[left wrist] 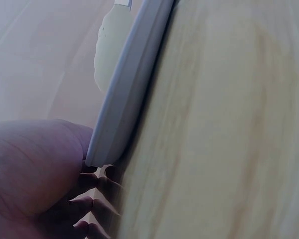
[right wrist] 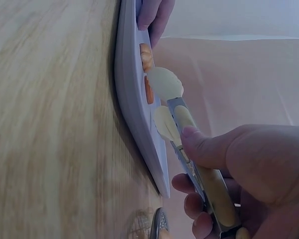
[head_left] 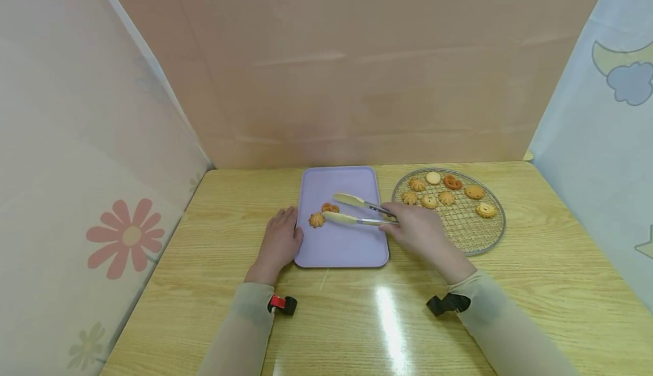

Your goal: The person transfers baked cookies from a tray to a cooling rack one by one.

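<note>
In the head view my right hand (head_left: pixel 420 225) grips metal tongs (head_left: pixel 369 221) with cream-coloured tips, thumb on one arm and fingers round the other. The tongs' tips stand apart above a lilac tray (head_left: pixel 342 251), nothing between them. The nearer tip lies close to a flower-shaped cookie (head_left: pixel 316 220) and a pretzel (head_left: pixel 330 208) on the tray; contact cannot be told. My left hand (head_left: pixel 279 240) holds the tray's left rim, its thumb over the edge. In the left wrist view the tray's side wall (left wrist: pixel 124 89) hides part of that thumb.
Right of the tray a round wire rack (head_left: pixel 476 237) carries several cookies and a pretzel (head_left: pixel 452 182). My right hand covers part of its left side. A beige backdrop (head_left: pixel 347 81) stands behind the wooden table (head_left: pixel 204 285), with printed cloth at both sides.
</note>
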{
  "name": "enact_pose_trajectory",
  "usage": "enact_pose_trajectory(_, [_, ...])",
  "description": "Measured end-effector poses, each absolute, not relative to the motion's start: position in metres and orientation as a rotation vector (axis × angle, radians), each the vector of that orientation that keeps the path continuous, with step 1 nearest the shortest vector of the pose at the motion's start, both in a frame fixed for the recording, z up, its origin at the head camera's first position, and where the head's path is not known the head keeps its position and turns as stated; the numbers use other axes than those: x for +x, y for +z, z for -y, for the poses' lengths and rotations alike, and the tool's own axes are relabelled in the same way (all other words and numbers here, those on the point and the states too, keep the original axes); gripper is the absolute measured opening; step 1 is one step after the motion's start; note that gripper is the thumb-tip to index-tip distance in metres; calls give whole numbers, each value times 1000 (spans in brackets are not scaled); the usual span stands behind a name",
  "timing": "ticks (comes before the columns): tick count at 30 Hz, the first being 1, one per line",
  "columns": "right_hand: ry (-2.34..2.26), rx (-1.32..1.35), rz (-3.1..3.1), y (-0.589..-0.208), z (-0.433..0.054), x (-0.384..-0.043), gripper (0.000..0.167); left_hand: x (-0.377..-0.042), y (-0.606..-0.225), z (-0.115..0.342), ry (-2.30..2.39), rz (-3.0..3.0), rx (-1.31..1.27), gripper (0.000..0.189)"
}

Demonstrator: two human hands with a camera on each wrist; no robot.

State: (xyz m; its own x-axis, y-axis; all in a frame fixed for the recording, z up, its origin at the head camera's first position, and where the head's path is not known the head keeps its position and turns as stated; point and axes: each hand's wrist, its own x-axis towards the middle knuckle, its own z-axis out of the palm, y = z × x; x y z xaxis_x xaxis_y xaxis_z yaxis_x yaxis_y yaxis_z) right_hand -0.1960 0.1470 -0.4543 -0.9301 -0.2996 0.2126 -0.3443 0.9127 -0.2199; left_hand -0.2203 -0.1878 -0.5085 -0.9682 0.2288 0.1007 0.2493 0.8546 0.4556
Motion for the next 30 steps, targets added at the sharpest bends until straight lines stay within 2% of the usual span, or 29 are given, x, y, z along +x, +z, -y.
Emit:
enact_pose_trajectory(6, [395, 494, 2908, -457, -145, -197, 50, -219, -507, 188, -747, 2984, -391, 55])
enact_pose_trajectory(30, [403, 456, 2890, -460, -140, -200, 48, -220, -506, 187, -727, 2990, -387, 55])
